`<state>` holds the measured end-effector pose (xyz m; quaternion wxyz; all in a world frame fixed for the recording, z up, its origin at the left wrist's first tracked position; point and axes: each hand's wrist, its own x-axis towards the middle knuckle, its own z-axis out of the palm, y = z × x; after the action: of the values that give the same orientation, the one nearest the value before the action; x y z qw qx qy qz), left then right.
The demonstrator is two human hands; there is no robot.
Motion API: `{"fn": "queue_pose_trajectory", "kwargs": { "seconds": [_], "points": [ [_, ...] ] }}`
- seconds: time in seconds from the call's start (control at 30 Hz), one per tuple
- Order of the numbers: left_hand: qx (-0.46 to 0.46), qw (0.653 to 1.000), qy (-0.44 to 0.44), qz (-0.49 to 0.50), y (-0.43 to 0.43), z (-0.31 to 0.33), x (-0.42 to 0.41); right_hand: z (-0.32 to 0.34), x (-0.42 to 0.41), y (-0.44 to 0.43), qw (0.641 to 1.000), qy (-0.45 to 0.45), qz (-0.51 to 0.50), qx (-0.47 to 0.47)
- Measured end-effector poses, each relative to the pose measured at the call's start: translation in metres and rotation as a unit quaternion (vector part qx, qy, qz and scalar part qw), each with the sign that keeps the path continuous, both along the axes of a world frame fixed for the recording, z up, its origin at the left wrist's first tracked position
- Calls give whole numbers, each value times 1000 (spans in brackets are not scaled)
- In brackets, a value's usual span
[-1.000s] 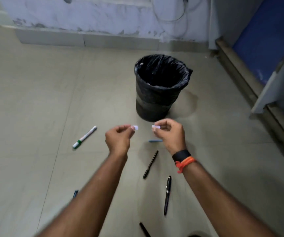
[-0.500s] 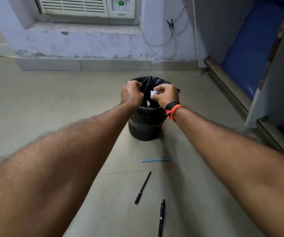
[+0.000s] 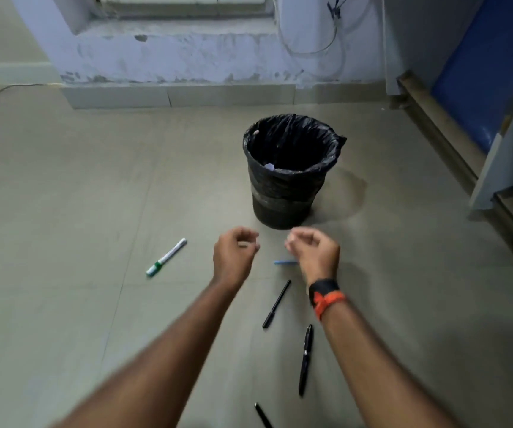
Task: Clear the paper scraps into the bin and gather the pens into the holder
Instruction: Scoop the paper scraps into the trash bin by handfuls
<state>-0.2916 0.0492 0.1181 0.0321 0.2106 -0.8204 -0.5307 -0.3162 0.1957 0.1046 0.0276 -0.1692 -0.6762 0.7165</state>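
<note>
A black bin (image 3: 286, 193) lined with a black bag stands on the floor, with a pale paper scrap (image 3: 269, 166) lying inside it. My left hand (image 3: 233, 257) and my right hand (image 3: 316, 253) hover side by side just in front of the bin, fingers loosely curled, with nothing held. On the floor lie a white marker with a green cap (image 3: 166, 257), a thin blue pen (image 3: 284, 262) partly hidden by my right hand, and black pens (image 3: 276, 303) (image 3: 306, 359) (image 3: 262, 415). No pen holder is in view.
A low wall with a ledge (image 3: 181, 63) and dangling cables runs behind the bin. A blue-panelled piece of furniture with a wooden base (image 3: 452, 134) stands along the right. Open tiled floor stretches to the left.
Both hands have drawn back from over the bin's rim toward me. The paper bits they pinched are gone from my fingers, and a scrap lies in the bin.
</note>
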Motion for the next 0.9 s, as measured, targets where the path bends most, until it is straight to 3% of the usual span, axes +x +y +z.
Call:
{"fn": "queue_pose_trajectory", "kwargs": {
  "seconds": [0.13, 0.27, 0.43, 0.6, 0.8, 0.9],
  "points": [
    [38, 996, -74, 17, 13, -33, 86, -58, 80, 39, 988, -100, 27, 115],
    [70, 990, -123, 12, 26, -9, 139, -15, 139, 36, 973, -132, 75, 174],
    [29, 997, 5, -66, 1, 109, 133, 120, 160, -19, 986, -8, 97, 139],
    [-76, 974, 147, -153, -42, 228, 106, 219, 149, -35, 991, 85, 41, 95],
    [-168, 948, 171, -207, -56, 236, 56, 221, 98, -49, 990, 95, 33, 99],
    [-168, 953, 174, -185, -58, 221, 22, 211, 65, -53, 990, 97, 22, 103]
  ]
}}
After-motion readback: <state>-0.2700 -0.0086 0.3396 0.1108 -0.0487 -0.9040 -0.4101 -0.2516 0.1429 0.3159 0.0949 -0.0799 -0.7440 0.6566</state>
